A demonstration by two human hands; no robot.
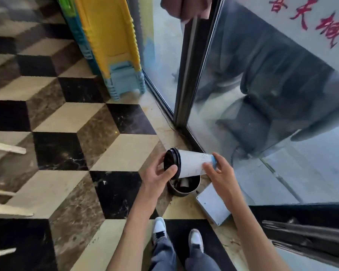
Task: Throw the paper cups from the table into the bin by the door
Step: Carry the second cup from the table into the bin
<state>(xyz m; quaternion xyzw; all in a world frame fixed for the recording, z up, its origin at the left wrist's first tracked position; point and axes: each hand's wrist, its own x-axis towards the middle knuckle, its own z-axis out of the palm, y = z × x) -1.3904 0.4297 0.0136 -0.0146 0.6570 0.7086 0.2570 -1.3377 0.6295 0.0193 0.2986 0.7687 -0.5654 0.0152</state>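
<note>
Both hands, left hand [160, 171] on the black lid [169, 159] and right hand [218, 170] gripping the base, hold the paper cup [192, 163] sideways right over the bin [184, 187], so it looks like the drop step, just let go.

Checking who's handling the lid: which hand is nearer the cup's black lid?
Left. The left hand grips the black lid itself; the right hand holds the paper cup at its base end, away from the lid.
</note>
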